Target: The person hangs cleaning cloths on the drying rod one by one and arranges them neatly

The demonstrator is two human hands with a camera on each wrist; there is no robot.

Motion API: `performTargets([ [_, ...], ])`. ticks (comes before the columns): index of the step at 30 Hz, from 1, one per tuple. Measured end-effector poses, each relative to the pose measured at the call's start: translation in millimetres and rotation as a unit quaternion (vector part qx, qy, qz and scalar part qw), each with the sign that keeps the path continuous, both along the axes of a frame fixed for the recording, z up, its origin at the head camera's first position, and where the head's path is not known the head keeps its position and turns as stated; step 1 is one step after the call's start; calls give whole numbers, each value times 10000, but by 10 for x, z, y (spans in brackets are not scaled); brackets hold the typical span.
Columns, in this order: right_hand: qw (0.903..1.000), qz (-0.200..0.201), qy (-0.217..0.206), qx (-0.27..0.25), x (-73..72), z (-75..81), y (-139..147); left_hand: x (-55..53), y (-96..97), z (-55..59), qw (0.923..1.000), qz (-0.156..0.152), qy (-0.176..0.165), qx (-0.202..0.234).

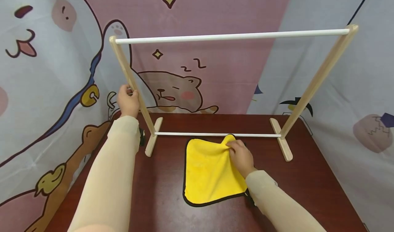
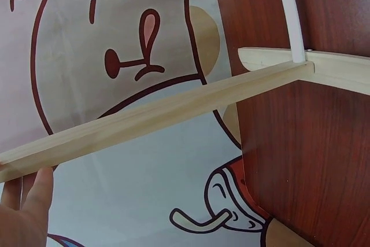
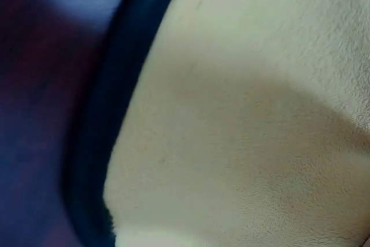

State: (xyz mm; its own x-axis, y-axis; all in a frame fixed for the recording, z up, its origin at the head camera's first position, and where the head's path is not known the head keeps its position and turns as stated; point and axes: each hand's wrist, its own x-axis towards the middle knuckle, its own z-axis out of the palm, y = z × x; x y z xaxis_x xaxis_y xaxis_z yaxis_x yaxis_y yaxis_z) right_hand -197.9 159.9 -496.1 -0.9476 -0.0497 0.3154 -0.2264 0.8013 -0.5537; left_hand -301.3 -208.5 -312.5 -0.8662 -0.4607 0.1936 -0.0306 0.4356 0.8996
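A wooden rack with white rods stands on the table. My left hand (image 1: 128, 101) grips its left post (image 1: 123, 62) partway up. In the left wrist view, that hand (image 2: 26, 215) shows at the lower left corner, its fingers partly hidden by the post (image 2: 150, 117). A yellow towel (image 1: 209, 172) with a black border lies in front of the lower white rod (image 1: 191, 134). My right hand (image 1: 241, 157) pinches it near its top right corner, and the cloth bunches up there. The towel (image 3: 219, 131) nearly fills the right wrist view, where its black edge is blurred.
An upper white rod (image 1: 231, 37) joins the two posts. The right post (image 1: 320, 76) leans outward in view, on a wooden foot (image 1: 281, 141). Behind and beside the dark red table (image 1: 166, 191) hangs a cartoon-printed cloth (image 1: 215, 16).
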Motion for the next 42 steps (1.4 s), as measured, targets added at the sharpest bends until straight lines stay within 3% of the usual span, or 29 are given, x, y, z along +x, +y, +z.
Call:
performTargets([
  [9, 9951, 180, 815, -524, -55, 378, -93, -16, -33, -22, 9997, 20, 76, -216],
  [16, 9881, 402, 1380, -541, -80, 694, -141, -34, -52, -39, 9994, 24, 200, -272],
  [20, 9889, 424, 1287, -612, -94, 884, -170, -31, -50, -35, 9991, -5, 299, -307],
  [32, 9896, 490, 314, -1312, -60, 1432, -189, -22, -40, -9, 9991, -98, 269, -328],
  [37, 9892, 502, 330, -1336, -32, 1597, -189, -23, -48, -18, 9993, -107, 228, -292],
  [42, 9859, 577, 710, -1403, 0, 1790, -201, -1, -61, -26, 9994, -88, 197, -273],
])
